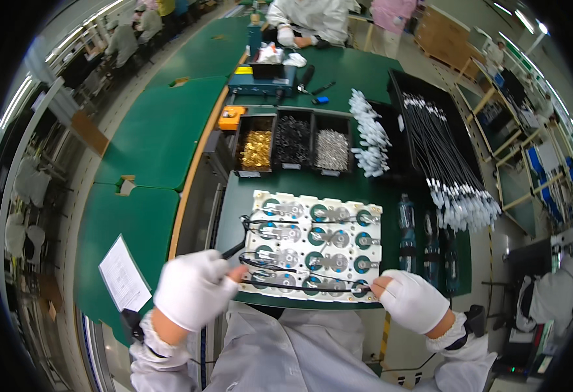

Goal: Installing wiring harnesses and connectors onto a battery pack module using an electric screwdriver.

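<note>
A white tray-like board (306,242) with round green-and-silver parts set in rows lies at the table's near edge. Along its near side stretches a black cable (299,287). My right hand (412,302), in a white glove with bare fingertips, pinches the cable's right end at the board's corner. My left hand (198,287), gloved likewise, is closed by the board's left edge, its fingertips at the cable's left end. A short black piece sticks out past its knuckles; its kind is unclear. Other thin black cables (267,262) lie across the board.
Beyond the board stand bins of gold pieces (256,150), black pieces (292,140) and silver pieces (332,150). White-ended connectors (370,134) and a black tray of cables (440,144) sit right. Several dark-teal power screwdrivers (407,225) stand nearby. Another person (309,23) works opposite.
</note>
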### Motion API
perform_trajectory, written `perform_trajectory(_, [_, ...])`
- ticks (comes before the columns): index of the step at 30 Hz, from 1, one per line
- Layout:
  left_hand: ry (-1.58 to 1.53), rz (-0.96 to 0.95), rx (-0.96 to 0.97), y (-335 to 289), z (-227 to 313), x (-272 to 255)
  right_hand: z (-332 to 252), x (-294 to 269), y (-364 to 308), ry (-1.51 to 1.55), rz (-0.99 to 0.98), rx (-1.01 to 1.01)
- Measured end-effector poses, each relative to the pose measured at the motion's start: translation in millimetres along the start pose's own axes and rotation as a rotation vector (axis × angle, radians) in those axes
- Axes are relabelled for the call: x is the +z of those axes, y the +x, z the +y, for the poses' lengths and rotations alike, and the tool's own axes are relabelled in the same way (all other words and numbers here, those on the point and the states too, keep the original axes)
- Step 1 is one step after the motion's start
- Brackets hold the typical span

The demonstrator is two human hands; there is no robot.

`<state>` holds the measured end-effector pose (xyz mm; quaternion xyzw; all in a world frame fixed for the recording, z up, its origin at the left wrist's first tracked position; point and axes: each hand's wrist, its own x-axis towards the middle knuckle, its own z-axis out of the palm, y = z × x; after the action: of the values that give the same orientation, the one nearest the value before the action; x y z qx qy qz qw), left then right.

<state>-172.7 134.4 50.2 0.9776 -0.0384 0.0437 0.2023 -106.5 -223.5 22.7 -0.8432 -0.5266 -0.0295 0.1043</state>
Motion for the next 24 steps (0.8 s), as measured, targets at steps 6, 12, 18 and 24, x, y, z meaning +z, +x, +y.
perform_trajectory(6, [-0.025, -0.159, -0.017, 0, -66, 36, 8, -4, 18, -0.157, -0.129, -0.083])
perform_trajectory(12, [-0.097, 0.210, 0.054, 8, -43, 47, 8, 4, 18, -0.134, -0.197, 0.029])
perform_trajectory(18, [-0.156, 0.162, 0.178, 30, 39, 48, 4, 16, 11, -0.024, -0.147, 0.198])
perform_trajectory(24, [-0.276, -0.136, 0.364, 99, 83, 49, 9, 12, 18, -0.026, 0.013, 0.335])
